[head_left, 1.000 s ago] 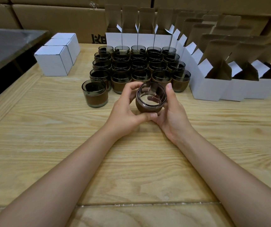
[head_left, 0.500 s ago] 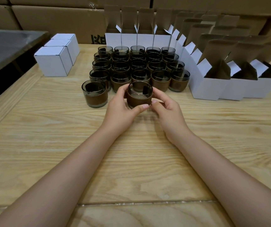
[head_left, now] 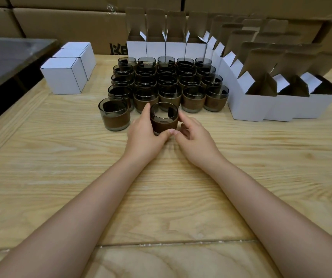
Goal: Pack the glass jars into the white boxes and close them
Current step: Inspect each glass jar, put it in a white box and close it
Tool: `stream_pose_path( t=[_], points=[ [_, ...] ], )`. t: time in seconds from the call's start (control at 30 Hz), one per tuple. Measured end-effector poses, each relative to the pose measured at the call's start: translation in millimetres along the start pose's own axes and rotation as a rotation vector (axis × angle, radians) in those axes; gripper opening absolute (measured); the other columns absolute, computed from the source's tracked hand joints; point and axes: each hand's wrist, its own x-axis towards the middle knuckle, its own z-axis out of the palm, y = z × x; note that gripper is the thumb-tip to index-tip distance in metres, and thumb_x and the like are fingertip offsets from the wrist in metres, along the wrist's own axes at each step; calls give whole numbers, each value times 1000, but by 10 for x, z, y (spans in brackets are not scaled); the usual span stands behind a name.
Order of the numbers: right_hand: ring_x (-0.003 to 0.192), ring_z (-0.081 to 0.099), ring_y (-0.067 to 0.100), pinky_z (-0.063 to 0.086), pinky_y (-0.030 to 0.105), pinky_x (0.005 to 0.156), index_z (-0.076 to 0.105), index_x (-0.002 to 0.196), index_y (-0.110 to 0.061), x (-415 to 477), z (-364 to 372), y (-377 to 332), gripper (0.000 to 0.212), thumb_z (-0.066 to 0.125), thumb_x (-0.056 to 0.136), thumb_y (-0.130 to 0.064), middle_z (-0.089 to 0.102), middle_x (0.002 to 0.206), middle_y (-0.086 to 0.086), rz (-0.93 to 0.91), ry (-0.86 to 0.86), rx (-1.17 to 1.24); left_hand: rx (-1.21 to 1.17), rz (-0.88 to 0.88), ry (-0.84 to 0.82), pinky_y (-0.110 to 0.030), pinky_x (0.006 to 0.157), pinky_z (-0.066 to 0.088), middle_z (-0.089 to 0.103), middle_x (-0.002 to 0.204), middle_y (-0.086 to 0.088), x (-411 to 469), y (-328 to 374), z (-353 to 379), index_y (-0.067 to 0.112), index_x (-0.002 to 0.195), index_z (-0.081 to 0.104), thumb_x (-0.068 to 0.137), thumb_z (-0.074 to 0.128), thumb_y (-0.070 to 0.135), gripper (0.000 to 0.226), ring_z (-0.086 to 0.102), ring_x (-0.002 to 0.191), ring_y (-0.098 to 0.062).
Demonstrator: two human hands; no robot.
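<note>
jar [head_left: 164, 121]: upright on the table [head_left: 60, 157], just before the other jars [head_left: 191, 97];
left hand [head_left: 143, 133]: fingers wrapped round it;
right hand [head_left: 193, 135]: curled against its side (grip unclear);
risk: smooth glass could slip when lifted, knocking the other jars

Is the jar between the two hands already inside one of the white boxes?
No, the jar stands upright on the table, the left hand round it, apart from the open boxes.
</note>
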Motion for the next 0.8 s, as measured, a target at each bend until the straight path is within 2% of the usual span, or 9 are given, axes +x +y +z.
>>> stream_pose_path(
  t=[0.07, 0.13, 0.27, 0.33, 0.5, 0.57, 0.63, 0.7, 0.8],
  points=[
    [131, 42, 14, 34, 33, 112, 36, 148, -17, -29, -3, -12, 54, 52, 96, -17, 44, 144, -1, -28, 24, -30, -16, 11, 35, -32, 108, 30, 45, 146, -6, -4, -3, -1, 14, 152, 21, 79, 77, 34, 94, 38, 136, -24],
    [129, 43, 14, 35, 34, 110, 45, 141, -16, -66, -56, -44, 46, 52, 96, -16, 48, 139, -2, -85, 115, -98, -19, 12, 63, -33, 111, 28, 42, 148, -5, 2, -12, -3, 15, 151, 21, 80, 76, 33, 92, 34, 138, -23],
    [103, 53, 10, 46, 28, 91, 57, 127, -15, -82, -335, -104, 33, 52, 94, -13, 54, 117, -6, -183, 410, -157, 5, 14, 93, -33, 115, 22, 34, 151, -3, -10, -30, 9, 18, 153, 13, 80, 76, 35, 97, 25, 141, -22],
    [102, 53, 11, 45, 25, 91, 54, 128, -13, -37, -533, -72, 34, 52, 95, -14, 52, 118, -4, -145, 542, -188, 25, 53, 128, -27, 113, 15, 28, 153, -3, -41, -17, 10, 18, 153, 11, 79, 75, 38, 100, 19, 141, -21],
    [121, 49, 27, 40, 42, 105, 37, 142, -12, 100, -880, 149, 51, 53, 94, -21, 36, 145, 1, 88, 623, -268, 27, 244, 173, -22, 116, -2, 6, 162, -4, -110, 75, -6, 13, 153, 13, 88, 66, 37, 87, -6, 148, -14],
    [125, 48, 27, 39, 44, 107, 34, 144, -12, 151, -951, 205, 54, 52, 93, -20, 33, 149, 1, 122, 627, -274, -14, 393, 173, -22, 119, 3, 17, 160, -7, -142, 122, -34, 7, 149, 26, 90, 65, 25, 73, 3, 149, -18],
    [130, 43, 25, 38, 41, 110, 32, 146, -12, 207, -1022, 246, 56, 52, 94, -19, 32, 151, 3, 172, 615, -286, -45, 553, 121, -30, 117, 25, 43, 147, -11, -198, 150, -46, 3, 140, 42, 91, 63, 13, 54, 32, 141, -19],
    [134, 38, 23, 38, 36, 107, 35, 145, -12, 247, -1086, 279, 53, 52, 94, -17, 35, 149, 4, 213, 606, -317, -48, 658, 74, -38, 98, 48, 64, 122, -9, -258, 167, -38, 1, 126, 57, 90, 63, 7, 37, 58, 115, -18],
    [128, 42, 22, 37, 29, 93, 51, 133, -14, 248, -1131, 309, 39, 51, 94, -16, 46, 137, 5, 182, 618, -422, -15, 770, 75, -38, 87, 54, 71, 103, -8, -282, 171, -17, -1, 109, 68, 87, 63, 2, 23, 67, 98, -22]
  ],
)
